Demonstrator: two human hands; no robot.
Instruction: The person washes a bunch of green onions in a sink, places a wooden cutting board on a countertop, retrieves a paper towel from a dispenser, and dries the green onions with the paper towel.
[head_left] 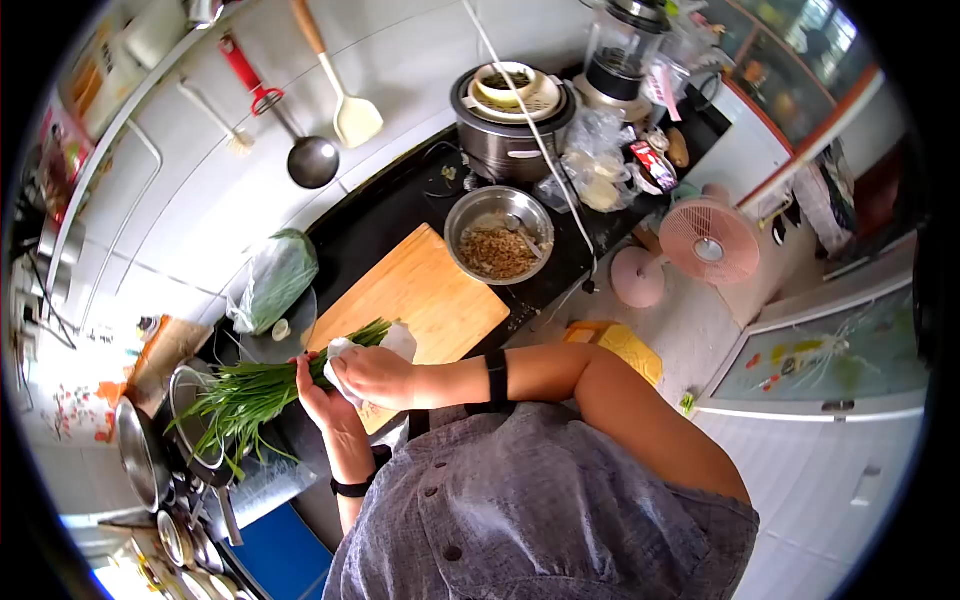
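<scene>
A bunch of long green garlic chives (245,395) lies across the near left end of the wooden cutting board (415,290), its leaves spreading left over a pan. My left hand (322,402) is closed around the bunch near its middle. Against the chives, my right hand (375,378) grips a crumpled white paper towel (400,341), pressed close beside my left hand. My right fingers partly hide the towel and the stems.
Behind the board stands a steel bowl (499,236) of brown crumbly food with a spoon. A bagged green vegetable (275,280) leans at the wall. Pans (143,455) crowd the left. A rice cooker (513,125), a blender (620,60) and a pink fan (708,240) are rightward.
</scene>
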